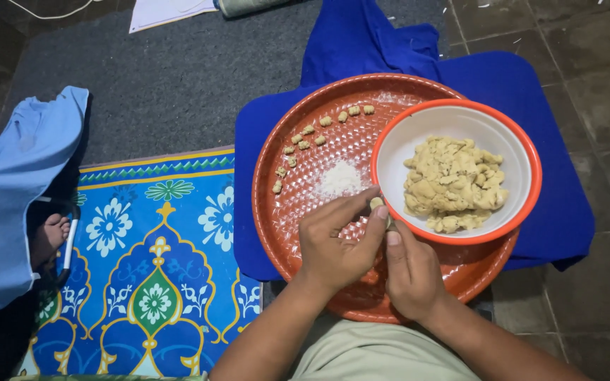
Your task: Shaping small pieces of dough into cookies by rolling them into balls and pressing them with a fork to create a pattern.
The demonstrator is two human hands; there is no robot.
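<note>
Head view: both hands [368,250] apparently pinch a dough piece [376,203].

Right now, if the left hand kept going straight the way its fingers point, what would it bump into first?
Probably the white bowl of dough. The left hand points up and right, its fingertips with the small dough piece almost at the bowl's orange rim. Height is hard to judge.
</note>
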